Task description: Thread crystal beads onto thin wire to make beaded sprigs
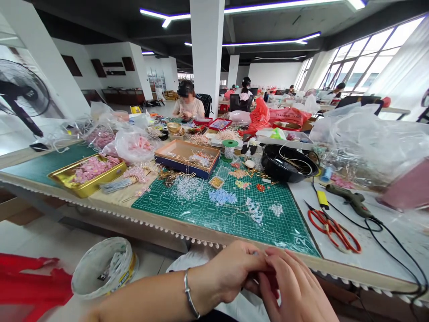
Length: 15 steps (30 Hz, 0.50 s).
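Observation:
Just in front of the table's near edge, my left hand (231, 270) and my right hand (293, 286) meet, fingertips pinched together. A trace of pale blue shows at the left fingertips, too small to name; my fingers hide the rest. Nearest on the green cutting mat (201, 219) lie a string-like cluster of pale blue and white pieces (254, 211), a heap of blue pieces (222, 197) and a small group of whitish beads (276, 209). Clear beads (187, 188) spread further left, near a small tray of gold beads (216, 182).
To the right lie red-handled scissors (335, 230), a glue gun (351, 199) with trailing cords and a black basin (288, 163). A gold tin (87, 179) of pink flowers and a shallow box (187, 158) stand left. Below is a white bucket (103, 268). A person (188, 103) sits opposite.

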Motion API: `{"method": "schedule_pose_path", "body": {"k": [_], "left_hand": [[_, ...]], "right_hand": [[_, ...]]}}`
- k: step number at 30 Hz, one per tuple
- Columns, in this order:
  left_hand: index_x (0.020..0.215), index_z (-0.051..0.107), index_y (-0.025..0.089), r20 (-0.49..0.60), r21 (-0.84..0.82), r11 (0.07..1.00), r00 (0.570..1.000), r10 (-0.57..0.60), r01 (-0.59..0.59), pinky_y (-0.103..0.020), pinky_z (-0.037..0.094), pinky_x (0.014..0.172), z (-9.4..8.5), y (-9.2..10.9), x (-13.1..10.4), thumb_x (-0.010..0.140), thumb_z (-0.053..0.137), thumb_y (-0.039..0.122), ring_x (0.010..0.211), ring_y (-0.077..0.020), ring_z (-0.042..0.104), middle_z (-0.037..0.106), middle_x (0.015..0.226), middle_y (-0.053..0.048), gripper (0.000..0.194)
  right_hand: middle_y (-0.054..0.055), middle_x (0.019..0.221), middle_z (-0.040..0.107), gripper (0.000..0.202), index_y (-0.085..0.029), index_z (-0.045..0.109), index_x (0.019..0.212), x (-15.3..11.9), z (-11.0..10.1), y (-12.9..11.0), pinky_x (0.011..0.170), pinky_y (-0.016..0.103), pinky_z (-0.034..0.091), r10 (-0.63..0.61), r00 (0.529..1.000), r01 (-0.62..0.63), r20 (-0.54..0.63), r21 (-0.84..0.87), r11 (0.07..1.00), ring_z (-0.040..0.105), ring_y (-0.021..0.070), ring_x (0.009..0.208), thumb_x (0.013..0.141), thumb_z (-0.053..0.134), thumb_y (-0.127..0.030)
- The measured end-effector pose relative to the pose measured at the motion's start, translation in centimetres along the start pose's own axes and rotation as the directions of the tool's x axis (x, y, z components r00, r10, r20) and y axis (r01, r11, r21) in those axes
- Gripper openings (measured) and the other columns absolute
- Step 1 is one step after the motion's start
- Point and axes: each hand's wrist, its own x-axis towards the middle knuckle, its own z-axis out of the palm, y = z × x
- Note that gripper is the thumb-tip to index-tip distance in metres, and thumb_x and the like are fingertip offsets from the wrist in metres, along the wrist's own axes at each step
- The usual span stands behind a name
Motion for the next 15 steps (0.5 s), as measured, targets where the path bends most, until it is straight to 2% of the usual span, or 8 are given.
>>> {"method": "schedule_pose_path", "body": {"k": [3, 5, 8, 11, 13, 15], "left_hand": [[0.061, 0.062, 0.010, 0.018, -0.023, 1.000, 1.000, 0.006, -0.006, -0.024, 0.045, 0.049, -0.2, 0.2, 0.0, 0.054, 0.075, 0.043, 0.049, -0.0114, 0.054, 0.058, 0.056, -0.003, 0.035], [0.063, 0.062, 0.010, 0.011, -0.028, 0.999, 1.000, 0.020, -0.019, -0.024, 0.046, 0.049, -0.3, 0.2, -0.1, 0.057, 0.074, 0.042, 0.049, -0.0115, 0.055, 0.059, 0.059, -0.003, 0.034], [0.065, 0.061, 0.010, 0.008, -0.025, 0.999, 0.999, 0.036, -0.036, -0.024, 0.048, 0.050, -0.3, 0.1, -0.2, 0.060, 0.074, 0.042, 0.053, -0.0126, 0.058, 0.061, 0.063, -0.004, 0.034], [0.067, 0.060, 0.011, 0.009, -0.015, 0.999, 0.999, 0.050, -0.050, -0.023, 0.048, 0.050, -0.2, -0.1, -0.2, 0.063, 0.074, 0.042, 0.054, -0.0123, 0.058, 0.060, 0.063, -0.004, 0.035], [0.070, 0.060, 0.010, -0.017, 0.000, 0.996, 0.996, 0.087, -0.087, -0.022, 0.046, 0.049, -0.2, 0.2, -0.2, 0.065, 0.074, 0.042, 0.052, -0.0107, 0.056, 0.060, 0.063, -0.003, 0.035], [0.075, 0.061, 0.010, -0.069, 0.038, 0.985, 0.983, 0.170, -0.167, -0.022, 0.045, 0.051, -0.3, 0.8, -0.2, 0.069, 0.071, 0.040, 0.054, -0.0101, 0.056, 0.061, 0.066, -0.003, 0.032]], "right_hand": [[0.018, 0.102, 0.064, 0.014, -0.015, 0.054, 0.093, -0.2, -0.1, 0.6, 0.073, 0.045, 0.056, -0.047, 0.999, 0.047, -0.023, 0.013, 0.999, 0.064, 0.0298, 0.092, 0.086, 0.047, -0.025], [0.018, 0.105, 0.062, 0.012, -0.016, 0.055, 0.092, -0.2, -0.5, 0.7, 0.076, 0.048, 0.055, -0.042, 0.999, 0.042, -0.028, -0.001, 0.999, 0.063, 0.0311, 0.095, 0.085, 0.048, -0.024], [0.018, 0.103, 0.062, 0.014, -0.016, 0.058, 0.093, 0.2, -1.2, 0.6, 0.078, 0.051, 0.051, -0.023, 0.997, 0.022, -0.069, -0.015, 1.000, 0.063, 0.0313, 0.093, 0.084, 0.048, -0.017], [0.015, 0.098, 0.064, 0.016, -0.015, 0.059, 0.095, 0.5, -1.4, 0.3, 0.080, 0.048, 0.049, -0.045, 0.993, 0.046, -0.105, 0.002, 0.999, 0.064, 0.0284, 0.089, 0.082, 0.049, -0.012], [0.011, 0.096, 0.066, 0.016, -0.017, 0.059, 0.092, 0.2, -1.5, 0.1, 0.083, 0.044, 0.049, -0.082, 0.993, 0.087, -0.088, 0.054, 0.995, 0.066, 0.0255, 0.088, 0.080, 0.051, -0.010], [0.007, 0.093, 0.067, 0.013, -0.020, 0.059, 0.085, -0.5, -1.6, 0.2, 0.085, 0.038, 0.051, -0.143, 0.990, 0.143, -0.013, 0.169, 0.975, 0.067, 0.0224, 0.088, 0.078, 0.055, -0.010]]}}
